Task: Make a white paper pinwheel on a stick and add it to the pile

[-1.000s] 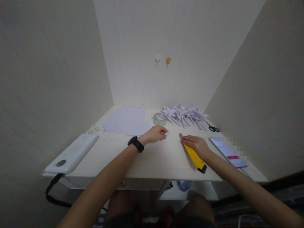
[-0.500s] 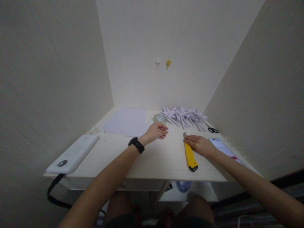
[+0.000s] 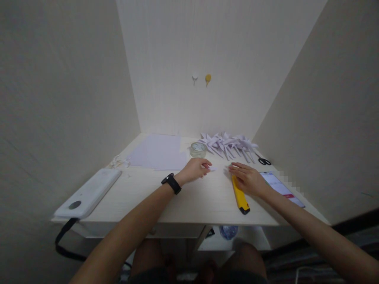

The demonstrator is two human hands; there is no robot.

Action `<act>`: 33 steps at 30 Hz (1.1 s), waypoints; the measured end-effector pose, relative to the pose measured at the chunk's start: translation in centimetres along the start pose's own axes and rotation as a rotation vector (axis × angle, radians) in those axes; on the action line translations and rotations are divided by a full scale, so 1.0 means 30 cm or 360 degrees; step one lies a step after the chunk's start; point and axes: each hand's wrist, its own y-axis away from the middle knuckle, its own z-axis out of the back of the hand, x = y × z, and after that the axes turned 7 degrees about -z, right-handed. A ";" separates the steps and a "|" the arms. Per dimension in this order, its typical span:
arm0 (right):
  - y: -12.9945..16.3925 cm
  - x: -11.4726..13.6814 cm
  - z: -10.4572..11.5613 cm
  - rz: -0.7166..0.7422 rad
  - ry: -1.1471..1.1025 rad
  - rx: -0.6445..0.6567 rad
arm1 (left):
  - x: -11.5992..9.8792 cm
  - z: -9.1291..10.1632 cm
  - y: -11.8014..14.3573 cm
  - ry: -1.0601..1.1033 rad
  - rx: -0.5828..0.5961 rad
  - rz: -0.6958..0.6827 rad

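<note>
Since the earlier frame the right hand (image 3: 248, 179) had slid over the yellow utility knife (image 3: 240, 195), fingers flat on it, not gripping. The pale wooden desk (image 3: 189, 197) sat in a cream-walled alcove. On it lay white paper sheets (image 3: 158, 156), a white device (image 3: 89, 193) at the left, folded paper shapes (image 3: 229, 143), a phone (image 3: 281, 188), a tape roll (image 3: 198, 149) and scissors (image 3: 264, 161). The left hand (image 3: 195, 169) pinched a small paper scrap (image 3: 212, 168) beside the knife.

Near edge: bare tabletop (image 3: 195, 201) is left free.
Far side: blocked by tape roll (image 3: 198, 149), paper sheet (image 3: 158, 152), folded papers (image 3: 229, 143).
Right: phone (image 3: 281, 188).
</note>
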 end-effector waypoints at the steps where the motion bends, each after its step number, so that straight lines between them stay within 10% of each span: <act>1: -0.021 0.032 0.005 -0.0030 -0.0032 -0.0027 | 0.001 -0.003 0.000 0.0053 -0.0002 -0.0004; 10: -0.179 0.172 -0.015 -0.0298 -0.0068 0.0294 | 0.009 0.026 -0.016 0.0002 0.0005 -0.0187; 16: -0.250 0.078 -0.067 -0.0627 -0.0099 0.0465 | 0.040 0.222 -0.006 -0.1081 -0.0628 0.0133; 22: -0.308 0.012 -0.136 -0.0879 -0.0254 0.0531 | 0.104 0.300 0.046 -0.1542 -0.0363 0.0668; 33: -0.307 0.003 -0.150 -0.0834 -0.0333 0.0531 | 0.126 0.337 0.037 -0.1306 -0.0171 0.0850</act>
